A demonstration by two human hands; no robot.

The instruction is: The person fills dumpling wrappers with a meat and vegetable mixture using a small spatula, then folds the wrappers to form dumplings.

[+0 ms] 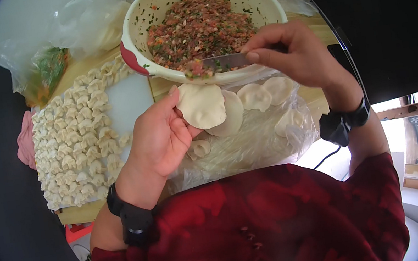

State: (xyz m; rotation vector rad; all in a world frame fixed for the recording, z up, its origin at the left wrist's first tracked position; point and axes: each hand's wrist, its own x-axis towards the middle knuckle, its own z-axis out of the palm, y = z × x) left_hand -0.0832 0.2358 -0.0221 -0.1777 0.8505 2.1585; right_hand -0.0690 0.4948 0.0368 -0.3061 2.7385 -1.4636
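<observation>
Near the surface's (80, 215) near edge, at least four loose wrappers (255, 97) are lying on a plastic sheet (253, 148). Above its left part, the left hand's (162, 141) grip is holding one round wrapper (201, 105). The right hand's (291, 55) narrow grip is holding one flat blade (230, 61), long axis running sideways, its filling-laden tip pointing left over one bowl's (262, 4) near rim. Rows of dumplings (75, 140) are crowding the left edge.

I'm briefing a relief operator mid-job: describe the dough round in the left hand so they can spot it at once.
Start at the big cream bowl of filling. Just below its rim, the left hand holds a pale, bare dough round. Unlike the rounds on the plastic bag to the right, it is in the hand, and it partly covers another round.
</observation>
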